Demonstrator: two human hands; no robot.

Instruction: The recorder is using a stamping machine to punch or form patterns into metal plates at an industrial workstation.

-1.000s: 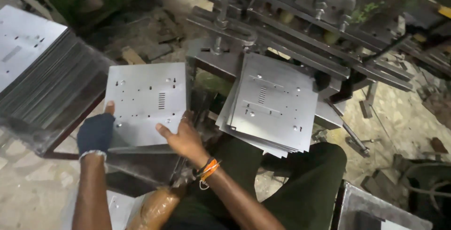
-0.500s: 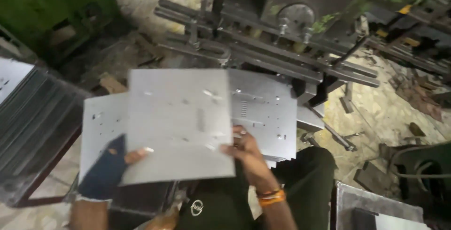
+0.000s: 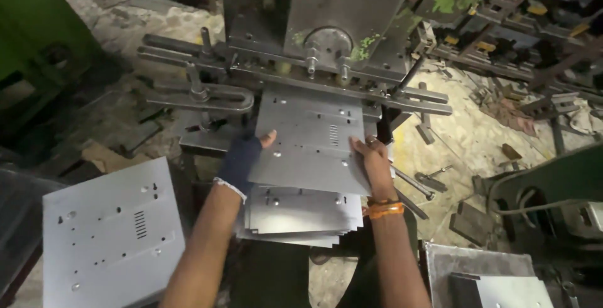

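While both grip it, metal sheet (image 3: pixel 311 138) enters press (image 3: pixel 339 6).

The single head-worn camera looks steeply down and forward from just above the person's own arms. It sits close, with the press machine (image 3: pixel 339 38) straight ahead at the far side, a stack of metal sheets (image 3: pixel 113 232) near left, and the littered floor (image 3: pixel 477 132) far right.
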